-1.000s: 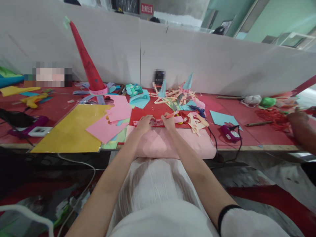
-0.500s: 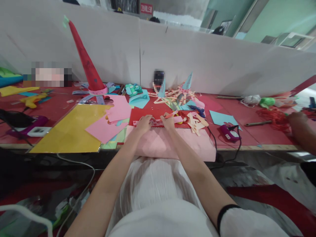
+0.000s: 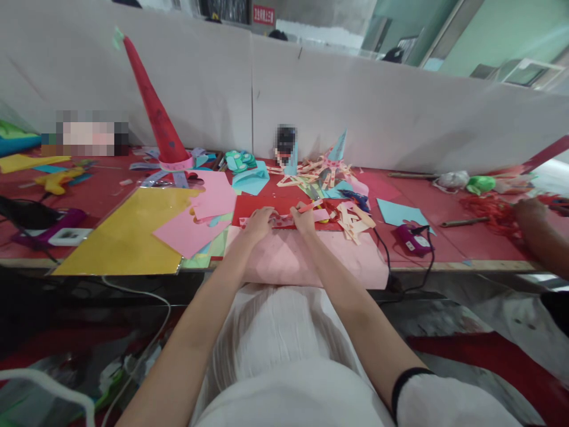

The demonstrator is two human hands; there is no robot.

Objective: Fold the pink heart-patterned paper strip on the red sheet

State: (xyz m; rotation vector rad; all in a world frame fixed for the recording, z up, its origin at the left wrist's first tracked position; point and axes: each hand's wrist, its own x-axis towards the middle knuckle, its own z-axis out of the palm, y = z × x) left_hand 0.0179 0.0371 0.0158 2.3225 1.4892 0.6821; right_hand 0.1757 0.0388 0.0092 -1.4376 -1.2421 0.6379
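Note:
My left hand (image 3: 261, 220) has its fingers bent down on a pink patterned paper strip (image 3: 283, 221), which lies flat on a red sheet (image 3: 249, 206). Just to the right, my right hand (image 3: 303, 218) is closed around a slim orange-pink, pen-like stick (image 3: 311, 206); its exact kind is too small to make out. Its lower end is hidden by my fingers, close to the strip. Another piece of pink strip (image 3: 320, 216) shows to the right of that hand. Pale pink material (image 3: 306, 258) hangs over the table edge below my wrists.
Pink sheets (image 3: 195, 234) and a yellow sheet (image 3: 128, 231) lie left, near a red cone hat (image 3: 157, 118). Pale cut strips (image 3: 353, 219), a blue glue gun (image 3: 355, 198) and a purple socket box (image 3: 413, 239) are right. Another person's hand (image 3: 531, 216) touches red string (image 3: 493, 213).
My right hand and the stick have shifted very slightly to the right. My left hand stays on the strip. At the far right, the other person's hand has moved a little left and up.

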